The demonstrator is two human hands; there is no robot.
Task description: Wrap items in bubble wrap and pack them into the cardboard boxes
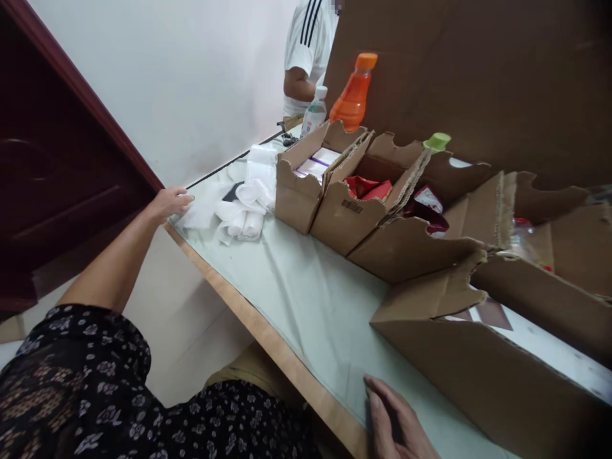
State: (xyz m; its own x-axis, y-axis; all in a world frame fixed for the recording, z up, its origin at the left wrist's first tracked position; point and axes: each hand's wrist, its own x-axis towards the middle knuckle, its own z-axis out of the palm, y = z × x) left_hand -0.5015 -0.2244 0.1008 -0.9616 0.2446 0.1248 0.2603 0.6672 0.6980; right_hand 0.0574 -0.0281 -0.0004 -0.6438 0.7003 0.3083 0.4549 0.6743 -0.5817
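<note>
My left hand reaches out to the far left corner of the table, its fingers stretched over the edge beside blurred clear plastic. I see no firm hold on that plastic. Right of it lie several rolled pieces of white translucent wrap. Low in the view, my right hand rests by the table's near edge, thumb and fingers apart, with nothing visible in it; its lower part is cut off. Beside it stands the nearest cardboard bin, holding a white printed item.
More cardboard bins line the green-covered table, holding purple-white boxes and red packets. An orange bottle and a clear bottle stand behind. A person in a white shirt is at the far end. A dark red door is left.
</note>
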